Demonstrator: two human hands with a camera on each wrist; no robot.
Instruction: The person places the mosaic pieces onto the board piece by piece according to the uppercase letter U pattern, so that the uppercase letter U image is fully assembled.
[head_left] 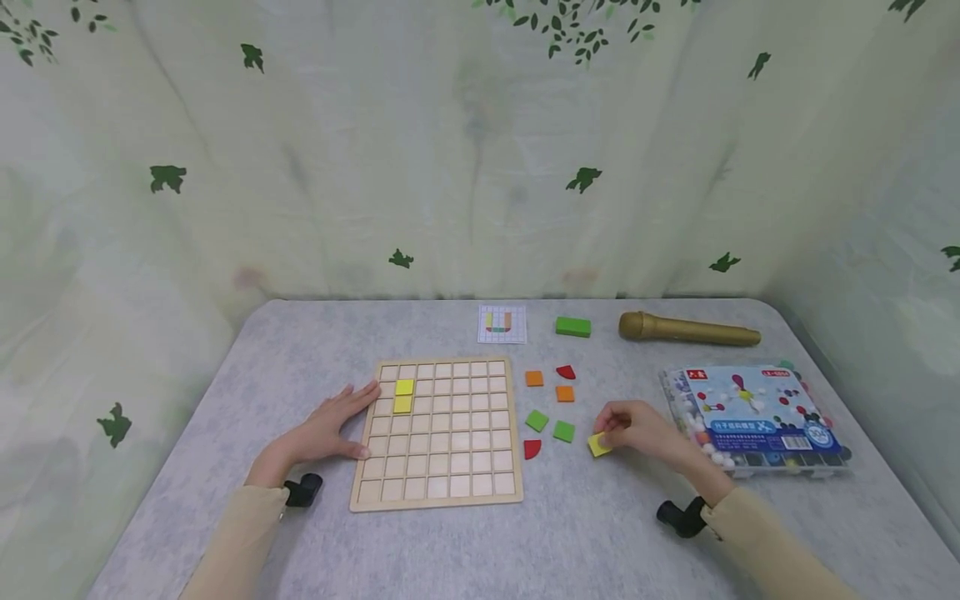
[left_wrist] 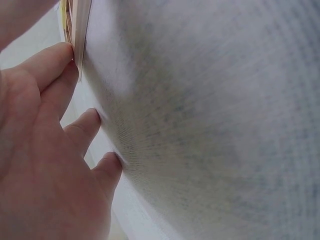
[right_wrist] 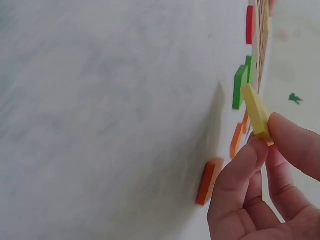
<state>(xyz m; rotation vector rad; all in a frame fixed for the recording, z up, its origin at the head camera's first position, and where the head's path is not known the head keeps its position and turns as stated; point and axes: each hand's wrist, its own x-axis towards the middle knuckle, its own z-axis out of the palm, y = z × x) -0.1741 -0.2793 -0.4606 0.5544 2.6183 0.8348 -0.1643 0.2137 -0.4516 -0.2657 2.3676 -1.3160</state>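
R hand (head_left: 633,429) pinching yellow sq. tile (right_wrist: 257,114) betw. thumb & fingertips, just R of green sq. tiles (head_left: 564,431); L hand (head_left: 324,429), fingers spread, touching L edge of wooden grid board (head_left: 448,433).

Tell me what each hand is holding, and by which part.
The right hand pinches a yellow tile by one end. The left hand holds nothing; it rests against the left edge of the gridded board.

L grip (head_left: 326,429) — fingers (left_wrist: 82,129) spread; R grip (head_left: 641,429) — pinching w/ fingertips (right_wrist: 257,150), both arms (head_left: 242,529) fwd.
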